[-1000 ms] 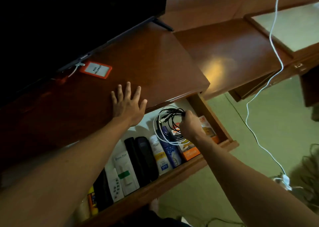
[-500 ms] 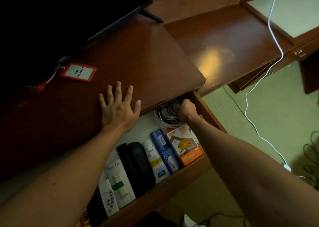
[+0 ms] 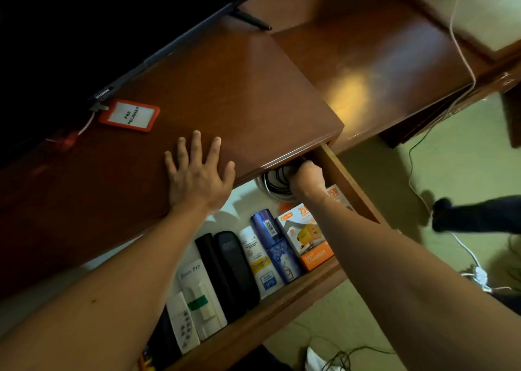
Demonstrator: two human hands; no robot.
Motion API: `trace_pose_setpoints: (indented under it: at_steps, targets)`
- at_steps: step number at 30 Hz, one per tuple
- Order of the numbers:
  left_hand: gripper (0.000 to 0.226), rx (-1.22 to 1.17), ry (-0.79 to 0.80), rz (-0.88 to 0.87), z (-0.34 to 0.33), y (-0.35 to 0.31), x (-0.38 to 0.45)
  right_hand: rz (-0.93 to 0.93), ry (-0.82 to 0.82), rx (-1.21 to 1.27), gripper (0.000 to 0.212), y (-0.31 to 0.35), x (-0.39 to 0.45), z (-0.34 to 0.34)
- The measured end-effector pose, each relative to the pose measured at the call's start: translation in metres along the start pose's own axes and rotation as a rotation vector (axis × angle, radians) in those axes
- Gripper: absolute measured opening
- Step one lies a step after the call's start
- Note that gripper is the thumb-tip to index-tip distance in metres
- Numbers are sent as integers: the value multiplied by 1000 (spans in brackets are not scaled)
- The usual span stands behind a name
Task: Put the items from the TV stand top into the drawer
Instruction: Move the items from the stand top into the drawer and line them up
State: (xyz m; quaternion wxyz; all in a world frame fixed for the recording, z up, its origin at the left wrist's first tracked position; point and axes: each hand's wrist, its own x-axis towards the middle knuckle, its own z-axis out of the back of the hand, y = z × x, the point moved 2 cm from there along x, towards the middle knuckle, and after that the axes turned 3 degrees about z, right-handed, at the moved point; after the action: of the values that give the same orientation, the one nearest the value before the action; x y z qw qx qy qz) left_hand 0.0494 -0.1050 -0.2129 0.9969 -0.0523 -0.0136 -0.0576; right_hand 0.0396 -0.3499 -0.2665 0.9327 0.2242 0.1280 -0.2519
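Note:
My left hand (image 3: pixel 197 179) lies flat with spread fingers on the wooden TV stand top (image 3: pixel 231 89). My right hand (image 3: pixel 306 177) reaches into the back right corner of the open drawer (image 3: pixel 282 311) and grips a coil of black and white cables (image 3: pixel 275 180), partly tucked under the stand's edge. An orange card holder (image 3: pixel 129 115) with a white label lies on the stand top near the TV's lower edge. In the drawer lie an orange charger box (image 3: pixel 308 236), a blue bottle (image 3: pixel 275 246), a white tube (image 3: pixel 260 260), black cases (image 3: pixel 228 266) and white remotes (image 3: pixel 197 300).
The black TV (image 3: pixel 98 27) stands at the back left. A lower wooden desk (image 3: pixel 380 60) adjoins on the right, with a white cable (image 3: pixel 462 49) running down over it to the green floor. A dark-clothed foot (image 3: pixel 445 215) is on the floor at right.
My right hand has carried the cable coil from above the boxes deeper into the drawer's back right corner, under the stand top. My left hand stays flat on the top.

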Motion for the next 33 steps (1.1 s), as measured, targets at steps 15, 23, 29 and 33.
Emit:
trace_pose_setpoints:
  at_steps: [15, 23, 29, 33]
  targets:
    - [69, -14, 12, 0, -1, 0, 0, 205, 111, -346, 64, -3, -33, -25]
    - [71, -1, 43, -4, -1, 3, 0, 232, 49, -277, 63, 4, -50, -21]
    - [70, -35, 117, -32, 7, 15, -12, 337, -53, -152, 42, 26, -97, -22]
    - [67, -50, 180, -39, 14, 39, -31, 669, -155, -63, 21, 58, -142, -28]
